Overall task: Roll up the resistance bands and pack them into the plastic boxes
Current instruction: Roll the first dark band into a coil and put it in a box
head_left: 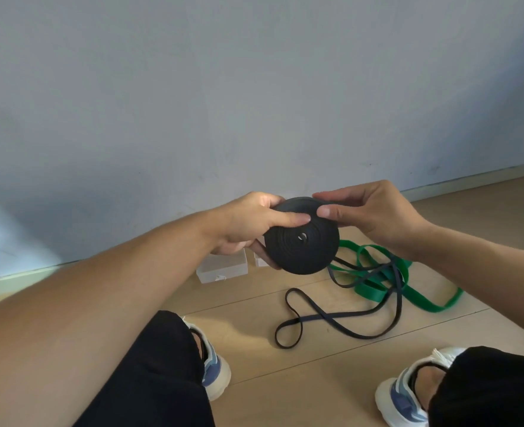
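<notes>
Head view, centre of the frame: the left hand (248, 223) and right hand (368, 215) both grip a rolled black band (302, 241). Lower right, a thin dark band (331, 318) crosses a green band (421, 298) on the floor (285, 359). A plastic box (222, 269) sits behind the left hand.

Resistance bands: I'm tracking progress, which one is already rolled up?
The wide black band, a tight coil held in both hands; the green band and thin dark band lie loose.

No readable text, label or number anywhere
</notes>
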